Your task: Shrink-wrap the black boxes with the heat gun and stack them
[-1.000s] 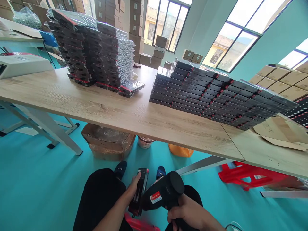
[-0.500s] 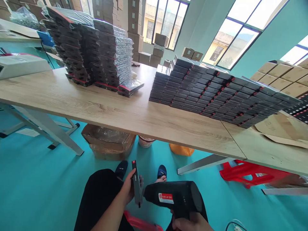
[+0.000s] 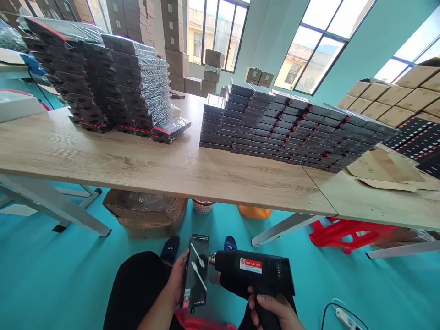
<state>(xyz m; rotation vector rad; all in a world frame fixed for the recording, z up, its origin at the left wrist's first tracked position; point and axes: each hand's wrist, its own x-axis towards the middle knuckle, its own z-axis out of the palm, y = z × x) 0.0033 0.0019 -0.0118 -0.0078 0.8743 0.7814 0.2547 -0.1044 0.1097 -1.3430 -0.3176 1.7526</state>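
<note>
My left hand (image 3: 177, 277) grips a slim black box (image 3: 196, 286) by its left edge, above my lap. The box's broad face, printed with a white cable and its plugs, is turned up toward me. In my right hand (image 3: 270, 308) is a black heat gun (image 3: 249, 271) with a red and white label, my fingers wrapped round its handle. Its metal nozzle (image 3: 212, 258) points left and is close to the box's right edge; whether they touch I cannot tell.
Ahead stands a wooden table (image 3: 165, 169). It bears a tall pile of film-wrapped boxes (image 3: 113, 87) at left and a wide stack of black boxes (image 3: 275, 123) at right. Below are an open carton (image 3: 144, 220), a red plastic stool (image 3: 347, 236) and a power strip (image 3: 347, 318).
The box has turned from its narrow side to its broad printed face. The heat gun has levelled out, and its nozzle now shows beside the box. The whole view has shifted slightly.
</note>
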